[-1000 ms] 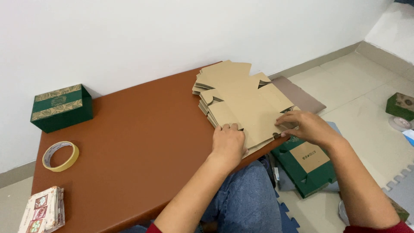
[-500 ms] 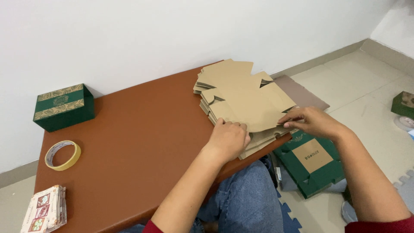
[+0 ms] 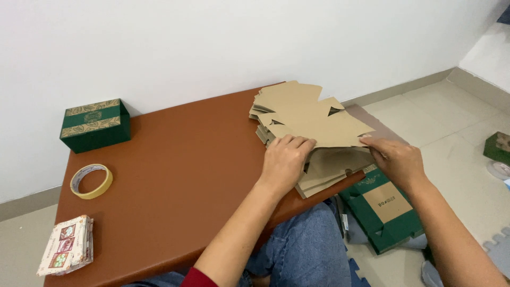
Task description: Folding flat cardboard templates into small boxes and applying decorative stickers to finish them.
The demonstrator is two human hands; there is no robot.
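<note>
At 2 o'clock on the brown table (image 3: 175, 175) sits our stack of flat cardboard blanks (image 3: 313, 125), overhanging the near edge. Our left hand (image 3: 284, 165) presses flat on it, fingers spread; our right hand (image 3: 398, 162) pinches the top sheet's corner. We judge the sheets light, stiff, prone to sliding; best gripped at the edges. Open tabletop lies toward 9 o'clock, before the tape roll (image 3: 91, 181).

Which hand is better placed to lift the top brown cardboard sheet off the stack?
Probably the right hand: its fingers pinch the top flat brown cardboard sheet at its edge, while the left hand presses flat on it.
</note>
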